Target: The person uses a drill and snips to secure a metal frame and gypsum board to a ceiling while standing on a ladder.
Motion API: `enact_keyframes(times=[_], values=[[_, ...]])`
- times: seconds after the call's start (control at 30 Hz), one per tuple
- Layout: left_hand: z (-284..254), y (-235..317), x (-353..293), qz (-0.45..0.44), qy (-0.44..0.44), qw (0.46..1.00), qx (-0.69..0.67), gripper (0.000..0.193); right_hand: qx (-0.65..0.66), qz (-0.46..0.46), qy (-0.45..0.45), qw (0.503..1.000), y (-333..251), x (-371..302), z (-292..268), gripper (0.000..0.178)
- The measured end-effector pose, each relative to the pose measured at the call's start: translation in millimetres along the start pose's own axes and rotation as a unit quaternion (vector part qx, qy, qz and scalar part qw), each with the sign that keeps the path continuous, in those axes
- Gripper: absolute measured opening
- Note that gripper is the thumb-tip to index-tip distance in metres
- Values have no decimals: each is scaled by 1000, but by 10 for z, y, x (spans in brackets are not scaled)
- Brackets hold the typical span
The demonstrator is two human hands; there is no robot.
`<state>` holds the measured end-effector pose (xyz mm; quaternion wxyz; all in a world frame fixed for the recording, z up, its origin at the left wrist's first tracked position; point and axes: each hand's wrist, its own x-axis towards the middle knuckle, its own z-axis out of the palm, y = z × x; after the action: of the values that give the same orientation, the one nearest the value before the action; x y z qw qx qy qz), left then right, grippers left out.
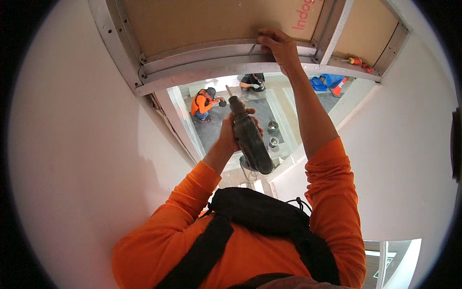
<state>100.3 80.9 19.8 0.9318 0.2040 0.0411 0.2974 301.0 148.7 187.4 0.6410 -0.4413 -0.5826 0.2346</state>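
Note:
My left hand (230, 132) is wrapped around a dark, dusty power drill (251, 142), held out in front of my chest. Its pale bit (229, 90) points up toward the metal frame. Raised higher, my right hand (281, 50) rests at the lower rail of the metal frame (211, 54), thumb and forefinger bent together. Beside those fingertips a thin, dark, wire-like piece (252, 48) shows against the rail; whether the fingers grip it is hard to make out. Behind the frame lies a brown board (207, 24).
A yellow-and-red screwdriver (355, 61) lies on the frame's ledge at right. White walls (86, 144) flank me. Far below, one person in orange (201, 103) crouches near another in dark clothes (252, 82). Buckets (274, 142), a blue tarp (325, 82) and a traffic cone (339, 87) stand there.

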Motion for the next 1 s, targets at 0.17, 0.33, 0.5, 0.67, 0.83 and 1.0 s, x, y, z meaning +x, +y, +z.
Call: enact_keyframes(times=[0.17, 0.33, 0.5, 0.67, 0.83, 1.0], values=[[-16, -2, 20, -2, 0, 1000, -10, 40, 44, 25, -3, 999, -6, -9, -60, 28], [-29, -6, 21, 14, -4, 1000, 7, 42, 33, 22, -1, 999, -169, -99, -206, 25], [-26, 29, 157, 23, -29, 999, -5, 49, -149, 17, -3, 989, -133, -396, -390, 22], [179, 80, 437, 44, -68, 997, -14, 48, -317, -59, 39, 946, -92, -519, -323, 20], [300, 140, 648, 68, -95, 993, -4, 50, -331, -58, 24, 942, -130, -479, -191, 22], [362, 238, 706, 70, -119, 990, -18, 49, -268, -68, 21, 961, -10, -463, -247, 21]])
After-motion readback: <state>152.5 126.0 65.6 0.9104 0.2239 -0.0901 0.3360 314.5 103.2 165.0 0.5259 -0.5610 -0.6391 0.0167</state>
